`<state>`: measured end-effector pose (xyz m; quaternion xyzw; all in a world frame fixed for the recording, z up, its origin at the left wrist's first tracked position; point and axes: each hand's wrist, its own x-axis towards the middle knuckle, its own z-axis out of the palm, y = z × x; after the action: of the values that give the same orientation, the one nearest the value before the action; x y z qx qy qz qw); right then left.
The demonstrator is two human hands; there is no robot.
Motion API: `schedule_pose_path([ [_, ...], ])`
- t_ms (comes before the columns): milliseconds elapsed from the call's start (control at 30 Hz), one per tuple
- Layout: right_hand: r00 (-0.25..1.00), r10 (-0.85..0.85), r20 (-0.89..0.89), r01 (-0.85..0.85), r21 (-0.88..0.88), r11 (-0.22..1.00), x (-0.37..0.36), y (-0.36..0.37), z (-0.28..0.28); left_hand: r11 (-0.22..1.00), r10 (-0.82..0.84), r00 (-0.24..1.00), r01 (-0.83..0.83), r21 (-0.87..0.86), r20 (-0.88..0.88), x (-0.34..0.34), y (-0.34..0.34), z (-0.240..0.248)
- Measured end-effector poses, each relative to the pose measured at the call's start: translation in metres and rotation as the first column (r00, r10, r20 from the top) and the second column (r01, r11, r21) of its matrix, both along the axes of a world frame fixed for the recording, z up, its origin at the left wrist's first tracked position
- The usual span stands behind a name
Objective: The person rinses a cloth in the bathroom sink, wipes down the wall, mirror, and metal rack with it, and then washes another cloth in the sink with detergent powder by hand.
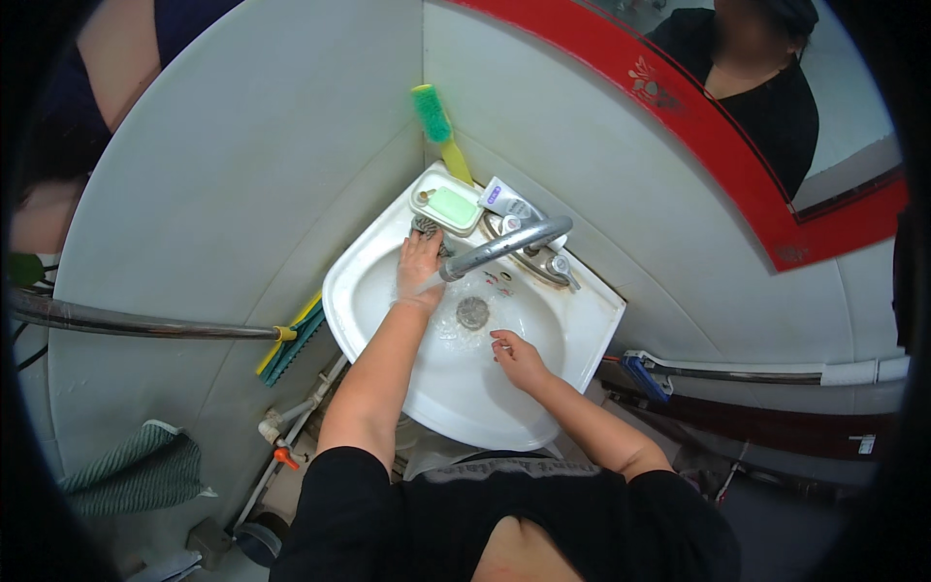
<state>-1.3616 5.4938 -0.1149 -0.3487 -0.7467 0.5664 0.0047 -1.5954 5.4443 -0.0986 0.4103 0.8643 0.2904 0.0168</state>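
At the back left of the white washbasin (465, 412), my left hand (419, 269) presses a crumpled grey-green striped cloth (424, 225) against the rim. The cloth bunches out around my fingertips, beside the soap dish (469, 223). Water from the curved chrome tap (509, 244) runs down by my left wrist into the bowl. My right hand (522, 361) hovers over the right part of the bowl, its fingers loosely bent and apart, with nothing in them. Between my hands lies the round drain (472, 312), with water splashing about it.
Green soap (452, 206) lies in the dish, with a white tube (512, 201) beside it. A yellow-handled green brush (433, 114) leans in the corner. A red-framed mirror (698, 116) hangs at right. Metal-handled tools flank the basin; a striped towel (141, 470) hangs at lower left.
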Motion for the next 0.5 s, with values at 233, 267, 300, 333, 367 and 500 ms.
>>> schedule_pose_path([
  [233,0.999,0.033,0.028,-0.033,-0.010,0.999,0.011,-0.005,-0.005,0.988,0.117,0.936,-0.143,0.055,0.331,0.061,0.026,-0.006],
  [267,0.999,0.026,0.034,-0.026,-0.007,1.000,0.014,-0.006,-0.005,0.989,0.110,0.935,-0.137,0.058,0.337,0.072,0.032,-0.009],
  [300,0.999,0.022,0.026,-0.021,-0.016,1.000,0.016,-0.007,-0.004,0.972,0.036,0.940,-0.113,0.207,0.340,0.082,0.037,-0.007],
  [333,1.000,0.017,0.019,-0.017,-0.025,1.000,0.019,-0.007,-0.004,0.932,-0.036,0.942,-0.089,0.352,0.334,0.091,0.041,-0.006],
  [367,1.000,0.011,0.025,-0.011,-0.022,1.000,0.021,-0.007,-0.004,0.926,-0.072,0.959,-0.039,0.375,0.275,0.097,0.046,-0.012],
  [500,1.000,-0.003,0.012,0.003,-0.022,1.000,0.035,-0.006,-0.006,0.946,-0.191,0.923,0.083,0.312,0.335,0.113,0.051,0.005],
])
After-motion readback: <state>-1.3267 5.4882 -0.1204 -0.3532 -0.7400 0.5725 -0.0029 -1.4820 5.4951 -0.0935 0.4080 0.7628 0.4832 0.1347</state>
